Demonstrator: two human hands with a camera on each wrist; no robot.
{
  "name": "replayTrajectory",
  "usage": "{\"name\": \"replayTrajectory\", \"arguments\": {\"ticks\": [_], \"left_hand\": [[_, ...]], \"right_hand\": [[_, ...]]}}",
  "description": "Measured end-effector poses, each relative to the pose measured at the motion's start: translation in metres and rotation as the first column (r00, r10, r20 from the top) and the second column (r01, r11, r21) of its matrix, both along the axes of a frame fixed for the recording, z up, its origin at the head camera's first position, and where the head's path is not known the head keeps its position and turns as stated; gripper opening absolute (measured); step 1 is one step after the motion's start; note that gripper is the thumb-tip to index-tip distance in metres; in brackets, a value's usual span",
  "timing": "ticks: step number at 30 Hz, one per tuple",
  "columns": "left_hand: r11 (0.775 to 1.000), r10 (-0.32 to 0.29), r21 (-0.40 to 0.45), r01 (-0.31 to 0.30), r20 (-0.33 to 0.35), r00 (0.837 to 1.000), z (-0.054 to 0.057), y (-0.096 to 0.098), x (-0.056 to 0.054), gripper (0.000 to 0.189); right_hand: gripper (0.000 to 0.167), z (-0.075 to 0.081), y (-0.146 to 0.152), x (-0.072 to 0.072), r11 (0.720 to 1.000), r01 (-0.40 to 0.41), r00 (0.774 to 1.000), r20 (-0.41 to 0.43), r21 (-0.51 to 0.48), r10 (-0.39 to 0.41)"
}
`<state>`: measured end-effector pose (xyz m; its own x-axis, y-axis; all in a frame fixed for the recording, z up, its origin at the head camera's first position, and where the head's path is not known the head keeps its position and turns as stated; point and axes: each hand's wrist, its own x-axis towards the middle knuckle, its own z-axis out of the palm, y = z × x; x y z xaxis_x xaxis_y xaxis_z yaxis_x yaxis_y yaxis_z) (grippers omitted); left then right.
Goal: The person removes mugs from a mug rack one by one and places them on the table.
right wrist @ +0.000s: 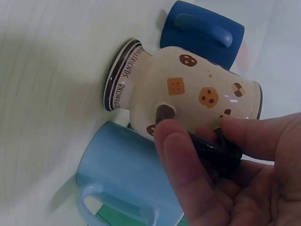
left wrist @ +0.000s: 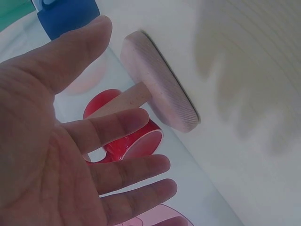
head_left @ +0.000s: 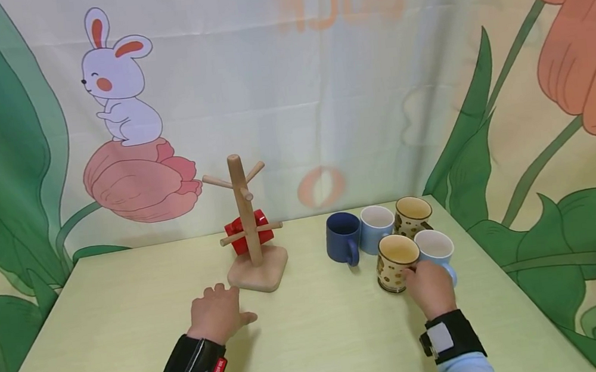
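Observation:
My right hand (head_left: 430,288) grips the dark handle of a cream mug with cookie prints (right wrist: 202,89); its thumb and fingers close round the handle. The mug stands upright, and whether its base touches the table cannot be told. Close beside it is a light blue mug (right wrist: 127,165), partly behind my hand in the head view. My left hand (head_left: 216,313) hovers with spread fingers in front of a wooden mug tree (head_left: 247,215), holding nothing. A red mug (head_left: 263,225) hangs tilted on a lower peg at the back of the tree, partly hidden by the post.
A dark blue mug (head_left: 343,238), a second light blue mug (head_left: 377,226) and another cookie-print mug (head_left: 412,214) stand at the back right of the pale table (head_left: 313,340). Behind the table hangs a printed cloth (head_left: 246,95) with a rabbit and tulips.

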<state>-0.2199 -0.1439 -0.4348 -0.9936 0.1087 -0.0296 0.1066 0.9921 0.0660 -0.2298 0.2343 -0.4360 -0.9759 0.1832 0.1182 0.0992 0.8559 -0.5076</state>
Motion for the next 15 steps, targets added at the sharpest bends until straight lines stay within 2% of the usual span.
{"name": "replayTrajectory", "arguments": {"ticks": [11, 15], "left_hand": [[1.000, -0.002, 0.016, 0.002, -0.016, 1.000, -0.0023, 0.0012, 0.0012, 0.064], [1.000, -0.003, 0.014, 0.003, -0.020, 1.000, -0.0033, 0.0005, 0.0012, 0.064]], "right_hand": [[0.026, -0.0053, -0.0001, -0.0016, 1.000, 0.022, 0.999, -0.029, 0.021, -0.021], [0.026, -0.0052, -0.0008, -0.0016, 1.000, 0.027, 1.000, -0.016, 0.017, -0.026]]}}
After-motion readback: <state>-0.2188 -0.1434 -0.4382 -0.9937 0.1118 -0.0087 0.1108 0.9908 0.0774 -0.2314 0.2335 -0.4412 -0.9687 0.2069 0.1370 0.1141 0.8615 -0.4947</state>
